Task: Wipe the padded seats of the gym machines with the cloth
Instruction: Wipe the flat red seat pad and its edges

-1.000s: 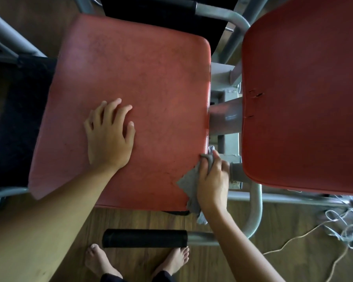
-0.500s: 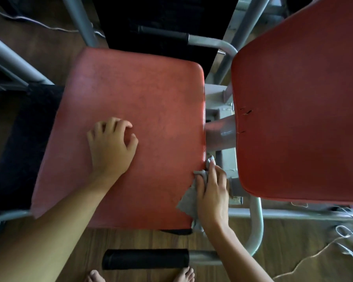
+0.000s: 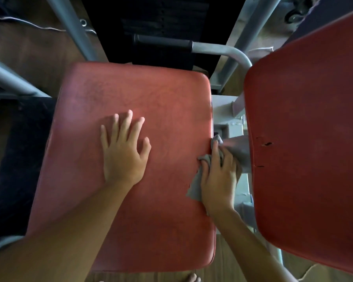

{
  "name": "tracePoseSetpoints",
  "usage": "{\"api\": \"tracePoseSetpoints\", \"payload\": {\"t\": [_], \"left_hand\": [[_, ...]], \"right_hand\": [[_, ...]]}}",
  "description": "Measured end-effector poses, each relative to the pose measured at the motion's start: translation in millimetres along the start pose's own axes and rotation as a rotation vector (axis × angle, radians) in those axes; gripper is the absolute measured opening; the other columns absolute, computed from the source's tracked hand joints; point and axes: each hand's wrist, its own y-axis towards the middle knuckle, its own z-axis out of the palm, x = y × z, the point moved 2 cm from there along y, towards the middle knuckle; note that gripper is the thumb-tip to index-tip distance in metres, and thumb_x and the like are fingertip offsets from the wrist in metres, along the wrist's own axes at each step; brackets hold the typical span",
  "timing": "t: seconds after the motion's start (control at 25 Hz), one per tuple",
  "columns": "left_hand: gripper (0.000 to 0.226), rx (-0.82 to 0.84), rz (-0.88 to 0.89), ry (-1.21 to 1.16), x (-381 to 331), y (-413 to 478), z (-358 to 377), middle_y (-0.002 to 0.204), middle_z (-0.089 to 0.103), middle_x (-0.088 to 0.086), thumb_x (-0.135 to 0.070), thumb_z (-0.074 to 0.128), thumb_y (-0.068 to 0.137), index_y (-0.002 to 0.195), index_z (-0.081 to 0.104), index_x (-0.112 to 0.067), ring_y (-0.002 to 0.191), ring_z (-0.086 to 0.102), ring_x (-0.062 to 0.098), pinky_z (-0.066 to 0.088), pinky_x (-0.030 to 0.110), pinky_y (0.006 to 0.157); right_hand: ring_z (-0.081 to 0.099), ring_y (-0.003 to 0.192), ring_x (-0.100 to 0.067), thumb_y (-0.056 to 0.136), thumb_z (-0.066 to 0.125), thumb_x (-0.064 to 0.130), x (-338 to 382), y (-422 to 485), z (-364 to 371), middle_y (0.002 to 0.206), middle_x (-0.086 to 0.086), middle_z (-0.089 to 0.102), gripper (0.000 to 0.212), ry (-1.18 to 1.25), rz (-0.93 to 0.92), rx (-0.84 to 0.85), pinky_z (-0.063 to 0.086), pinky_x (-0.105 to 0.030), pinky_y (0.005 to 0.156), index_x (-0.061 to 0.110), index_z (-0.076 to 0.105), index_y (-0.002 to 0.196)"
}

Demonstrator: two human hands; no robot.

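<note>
- The large red padded vinyl seat (image 3: 143,200), roughly square with rounded corners and a lightly creased surface, fills the middle of the view and lies flat below the camera.
- A second red padded vinyl cushion (image 3: 314,159) takes up the right side, set apart from the seat by a narrow gap in which pale grey machine brackets show.
- The brown wood-plank floor (image 3: 35,53) shows at the upper left and along the bottom edge.
- A black stack of weight plates (image 3: 163,17) stands beyond the far edge of the seat.
- Grey metal frame tubes (image 3: 73,27) run diagonally at the upper left and upper right.
- The left hand (image 3: 124,157) lies palm down on the middle of the seat, fingers straight and spread, holding nothing.
- The right hand (image 3: 218,180) sits at the seat's right edge, its fingers curled over the cloth and pressing it against that edge.
- The small grey crumpled cloth (image 3: 194,189) lies under the right hand on the seat's right border; a corner pokes out past the fingertips and a flap trails on the seat beside the wrist.
- A black foam-covered handle (image 3: 163,42) on a curved grey tube lies across the weight plates.
- Two small dark tears (image 3: 267,143) mark the second cushion near its left edge.
- Bare toes (image 3: 193,277) peek in at the bottom.
</note>
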Motion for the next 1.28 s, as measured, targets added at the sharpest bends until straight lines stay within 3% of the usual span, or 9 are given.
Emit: {"api": "tracePoseSetpoints", "payload": {"t": [0.08, 0.24, 0.44, 0.6, 0.8, 1.0, 1.28], "left_hand": [[0.051, 0.016, -0.003, 0.013, -1.7, -1.2, -0.9, 0.163, 0.030, 0.001, -0.037, 0.045, 0.099, 0.149, 0.042, -0.026, 0.153, 0.022, 0.031, 0.011, 0.057, 0.123], [0.052, 0.029, -0.008, 0.012, -0.3, 0.7, -2.1, 0.164, 0.028, 0.001, -0.036, 0.045, 0.099, 0.149, 0.041, -0.026, 0.153, 0.020, 0.031, 0.011, 0.056, 0.123], [0.051, 0.028, -0.027, 0.027, -0.3, 2.4, -1.8, 0.164, 0.028, -0.001, -0.038, 0.043, 0.099, 0.149, 0.041, -0.027, 0.153, 0.021, 0.030, 0.012, 0.055, 0.123], [0.052, 0.040, -0.030, 0.032, -2.6, 1.5, -3.7, 0.164, 0.028, -0.001, -0.038, 0.044, 0.098, 0.149, 0.041, -0.028, 0.153, 0.020, 0.031, 0.012, 0.056, 0.123], [0.054, 0.059, -0.035, 0.026, -1.0, 1.5, -2.1, 0.165, 0.026, -0.002, -0.039, 0.043, 0.096, 0.149, 0.040, -0.029, 0.153, 0.018, 0.030, 0.010, 0.055, 0.123], [0.054, 0.068, -0.046, 0.026, -0.7, 1.5, -2.4, 0.165, 0.025, -0.002, -0.039, 0.044, 0.097, 0.150, 0.040, -0.029, 0.154, 0.018, 0.030, 0.012, 0.056, 0.123], [0.055, 0.100, -0.054, 0.026, -1.5, 3.2, -4.1, 0.165, 0.024, -0.003, -0.039, 0.046, 0.096, 0.150, 0.038, -0.030, 0.154, 0.017, 0.029, 0.011, 0.055, 0.123]], "right_hand": [[0.054, 0.120, -0.036, 0.099, 0.044, 0.031, 2.0, 23.0, 6.1, 0.134, -0.017, 0.055, 0.055, -0.014, 0.024, 0.024, 0.037, -0.048, 0.107, 0.008, 0.044, 0.149], [0.048, 0.125, -0.030, 0.099, 0.051, 0.027, 16.0, 28.8, 6.6, 0.141, -0.012, 0.051, 0.057, 0.053, 0.168, 0.043, 0.041, -0.043, 0.108, 0.013, 0.038, 0.153], [0.052, 0.119, -0.029, 0.099, 0.054, 0.026, 11.5, 13.7, 0.9, 0.130, -0.014, 0.057, 0.049, 0.046, 0.172, 0.039, 0.047, -0.046, 0.101, 0.011, 0.050, 0.145], [0.057, 0.112, -0.035, 0.101, 0.051, 0.032, 23.7, 65.4, 12.6, 0.126, -0.014, 0.060, 0.041, 0.090, 0.289, 0.030, 0.049, -0.050, 0.095, 0.015, 0.057, 0.138], [0.052, 0.122, -0.035, 0.103, 0.043, 0.039, 26.2, 163.4, 31.2, 0.128, -0.014, 0.058, 0.039, 0.207, 0.395, 0.128, 0.043, -0.048, 0.100, 0.019, 0.058, 0.132], [0.055, 0.118, -0.038, 0.102, 0.049, 0.034, 20.5, 90.9, 17.5, 0.130, -0.015, 0.057, 0.038, 0.078, 0.296, 0.094, 0.043, -0.049, 0.097, 0.015, 0.056, 0.133], [0.052, 0.122, -0.035, 0.103, 0.045, 0.035, 22.7, 130.9, 26.3, 0.130, -0.014, 0.057, 0.037, 0.134, 0.329, 0.081, 0.044, -0.047, 0.098, 0.018, 0.056, 0.133]]}}
